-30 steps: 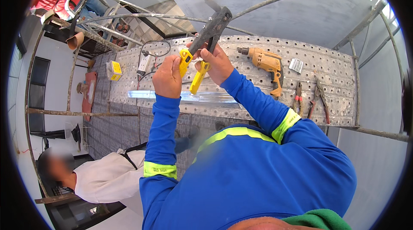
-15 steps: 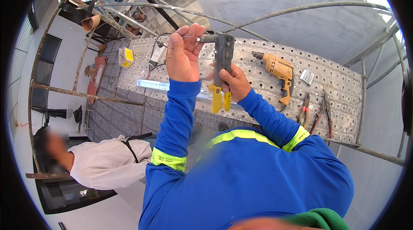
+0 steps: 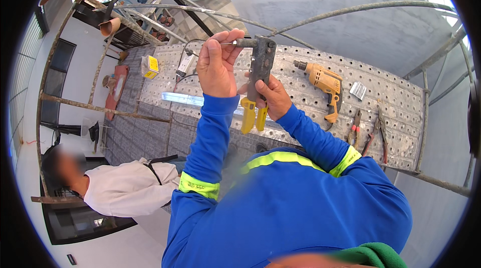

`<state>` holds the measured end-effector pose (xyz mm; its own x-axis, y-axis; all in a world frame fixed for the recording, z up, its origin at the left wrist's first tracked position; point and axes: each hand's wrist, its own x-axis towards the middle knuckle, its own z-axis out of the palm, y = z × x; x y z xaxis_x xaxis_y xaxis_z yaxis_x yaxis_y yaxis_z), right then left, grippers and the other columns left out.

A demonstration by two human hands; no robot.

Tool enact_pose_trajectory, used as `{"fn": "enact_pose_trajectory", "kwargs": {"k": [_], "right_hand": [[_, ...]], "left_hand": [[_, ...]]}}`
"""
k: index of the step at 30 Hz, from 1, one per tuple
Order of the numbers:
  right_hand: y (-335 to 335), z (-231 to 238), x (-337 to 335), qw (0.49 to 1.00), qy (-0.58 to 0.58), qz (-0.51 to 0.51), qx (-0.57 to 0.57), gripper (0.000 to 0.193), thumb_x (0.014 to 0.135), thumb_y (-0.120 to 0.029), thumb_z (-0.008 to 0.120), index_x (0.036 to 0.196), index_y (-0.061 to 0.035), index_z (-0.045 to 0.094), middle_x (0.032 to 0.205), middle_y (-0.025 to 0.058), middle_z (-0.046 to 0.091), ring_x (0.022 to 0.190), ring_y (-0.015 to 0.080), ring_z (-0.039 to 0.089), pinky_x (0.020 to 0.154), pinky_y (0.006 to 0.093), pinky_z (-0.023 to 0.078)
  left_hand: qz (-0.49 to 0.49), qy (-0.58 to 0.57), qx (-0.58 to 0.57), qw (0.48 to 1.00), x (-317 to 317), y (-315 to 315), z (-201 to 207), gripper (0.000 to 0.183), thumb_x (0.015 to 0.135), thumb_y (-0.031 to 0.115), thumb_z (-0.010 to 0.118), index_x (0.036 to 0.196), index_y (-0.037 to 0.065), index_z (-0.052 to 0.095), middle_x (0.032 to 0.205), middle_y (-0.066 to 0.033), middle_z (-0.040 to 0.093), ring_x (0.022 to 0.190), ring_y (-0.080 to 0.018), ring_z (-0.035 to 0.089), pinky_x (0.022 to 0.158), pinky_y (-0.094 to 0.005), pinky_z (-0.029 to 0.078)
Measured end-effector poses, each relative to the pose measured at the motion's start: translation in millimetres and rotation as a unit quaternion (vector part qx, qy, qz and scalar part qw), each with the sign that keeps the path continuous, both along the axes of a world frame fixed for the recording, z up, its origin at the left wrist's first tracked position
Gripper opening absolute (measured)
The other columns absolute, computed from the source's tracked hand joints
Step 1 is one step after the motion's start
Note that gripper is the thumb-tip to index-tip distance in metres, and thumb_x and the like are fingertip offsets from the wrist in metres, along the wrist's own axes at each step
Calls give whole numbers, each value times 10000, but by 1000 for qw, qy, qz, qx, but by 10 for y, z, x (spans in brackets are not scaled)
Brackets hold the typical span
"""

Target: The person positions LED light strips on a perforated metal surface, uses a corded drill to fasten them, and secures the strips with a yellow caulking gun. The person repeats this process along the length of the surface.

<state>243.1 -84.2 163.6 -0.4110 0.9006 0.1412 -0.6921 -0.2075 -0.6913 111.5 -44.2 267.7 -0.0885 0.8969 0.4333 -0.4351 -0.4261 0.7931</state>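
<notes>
1. Furthest left, a co-worker in a white top (image 3: 128,188) is beside the scaffold, apart from my hands.
2. A yellow box (image 3: 150,67) and a white power strip (image 3: 185,65) sit toward the left end of the perforated worktop (image 3: 393,85); a shiny strip (image 3: 182,98) lies along its near edge.
3. My left hand (image 3: 216,72) is raised, its fingers pinching a thin metal pin (image 3: 227,43) in line with the tool's nose, presumably to guide it straight.
4. The black riveting tool (image 3: 261,62) is above the worktop, nose leftward, yellow handles down.
5. My right hand (image 3: 274,98) grasps it near the handles, fingers wrapped around, likely to steady it.
6. Rightward lie an orange drill (image 3: 320,80), a silvery packet (image 3: 357,90), red-handled pliers (image 3: 354,128) and a longer plier-like tool (image 3: 379,130), seemingly parked within reach.
</notes>
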Motion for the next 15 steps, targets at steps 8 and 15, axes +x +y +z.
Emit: {"fn": "enact_pose_trajectory", "kwargs": {"k": [8,15], "right_hand": [[-16,-28,78,998,-4,55,25,540,1066,-442,553,1460,-78,494,1178,83,691,952,101,639,725,247,481],[50,-69,20,998,49,-42,-21,478,1074,-390,574,1430,-72,543,1117,27,679,639,59,477,606,229,418]], "left_hand": [[28,88,-13,996,53,-29,-6,351,1118,268,485,1294,-8,614,1249,-192,699,1131,-256,701,978,-372,583],[63,368,-55,926,35,-324,52,520,1073,351,575,1471,21,515,1274,-154,646,1042,-214,680,878,-333,579]]}}
